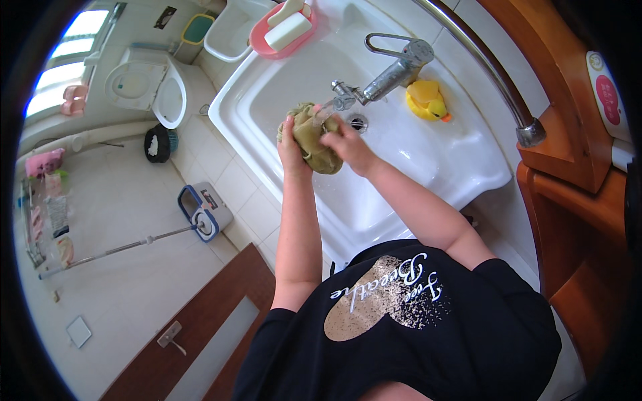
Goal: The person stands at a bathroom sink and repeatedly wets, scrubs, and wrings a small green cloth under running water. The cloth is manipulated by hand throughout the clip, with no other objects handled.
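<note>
Over the white ceramic washbasin (426, 165), my left hand (296, 153) grips a wet olive-green cloth (312, 138) along its left side. My right hand (351, 145) is at the cloth's right side, slightly blurred, with its fingers bent against the fabric; whether they grip it cannot be told. Water runs onto the cloth from the swivel nozzle of the chrome faucet (393, 80). The metal drain (357, 123) shows just right of the cloth. A yellow rubber duck (427, 101) sits beside the faucet's base.
A pink soap dish (258, 37) with a white soap bar (288, 31) stands at the basin's far left corner. A chrome rail (481, 55) curves along the right, by a wooden cabinet (567, 150). Left are a toilet (170, 100), a mop bucket (220, 210) and a door (200, 321).
</note>
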A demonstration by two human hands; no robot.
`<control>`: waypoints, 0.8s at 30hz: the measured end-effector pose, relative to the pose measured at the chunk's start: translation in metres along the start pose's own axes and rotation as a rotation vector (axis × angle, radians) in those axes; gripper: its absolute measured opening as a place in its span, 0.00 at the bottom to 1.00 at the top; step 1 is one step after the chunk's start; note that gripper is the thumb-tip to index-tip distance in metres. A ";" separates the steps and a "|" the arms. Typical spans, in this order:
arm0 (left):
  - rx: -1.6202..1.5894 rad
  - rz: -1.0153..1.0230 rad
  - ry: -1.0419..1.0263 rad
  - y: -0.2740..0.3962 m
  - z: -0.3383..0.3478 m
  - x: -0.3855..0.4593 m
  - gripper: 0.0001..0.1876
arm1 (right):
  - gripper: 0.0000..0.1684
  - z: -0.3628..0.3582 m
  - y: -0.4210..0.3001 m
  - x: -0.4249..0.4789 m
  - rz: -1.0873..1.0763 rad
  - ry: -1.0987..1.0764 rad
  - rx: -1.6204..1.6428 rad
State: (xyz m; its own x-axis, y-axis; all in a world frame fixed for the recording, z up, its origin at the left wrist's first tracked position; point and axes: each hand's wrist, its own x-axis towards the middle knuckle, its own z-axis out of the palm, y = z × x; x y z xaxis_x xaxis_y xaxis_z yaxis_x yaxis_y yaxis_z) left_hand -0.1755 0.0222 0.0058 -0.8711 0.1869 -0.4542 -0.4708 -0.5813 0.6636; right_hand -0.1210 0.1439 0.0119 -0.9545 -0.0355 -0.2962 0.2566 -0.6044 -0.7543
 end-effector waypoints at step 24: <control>-0.080 -0.068 -0.008 -0.019 0.009 -0.002 0.18 | 0.36 0.011 -0.008 -0.039 -0.582 0.108 -0.948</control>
State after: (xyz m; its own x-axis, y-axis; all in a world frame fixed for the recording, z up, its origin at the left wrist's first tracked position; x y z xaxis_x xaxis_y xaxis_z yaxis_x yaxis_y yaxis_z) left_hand -0.1661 0.0398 -0.0010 -0.8387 0.2342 -0.4916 -0.5164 -0.6285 0.5816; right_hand -0.0876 0.1408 0.0359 -0.9605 0.1521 0.2329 -0.1689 0.3463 -0.9228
